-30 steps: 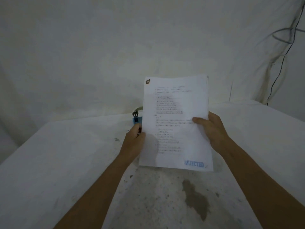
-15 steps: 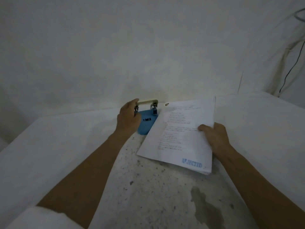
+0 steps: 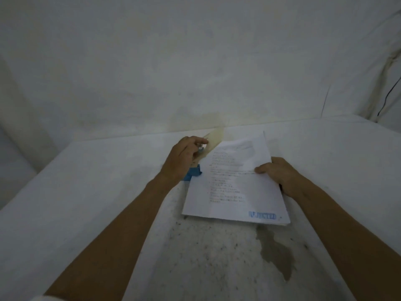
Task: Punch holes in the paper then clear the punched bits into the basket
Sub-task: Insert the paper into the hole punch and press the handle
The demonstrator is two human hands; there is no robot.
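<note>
A printed white paper stack [image 3: 238, 183], stamped in blue at its lower right corner, lies tilted over the table with its upper left corner at the blue hole punch [image 3: 193, 172]. My right hand [image 3: 280, 174] grips the stack's right edge, thumb on top. My left hand [image 3: 184, 159] rests on the punch and holds its pale, blurred lever [image 3: 211, 141], which stands raised. Most of the punch is hidden under my left hand and the paper. No basket is in view.
The white-covered table [image 3: 86, 192] runs to a white wall behind. A worn, speckled patch with a dark stain [image 3: 275, 250] lies in front of the paper. A dark cable [image 3: 388, 96] hangs at the far right.
The paper came down from upright to lying over the table. My left hand let go of it, went to the punch and lifted its lever. My right hand kept its grip.
</note>
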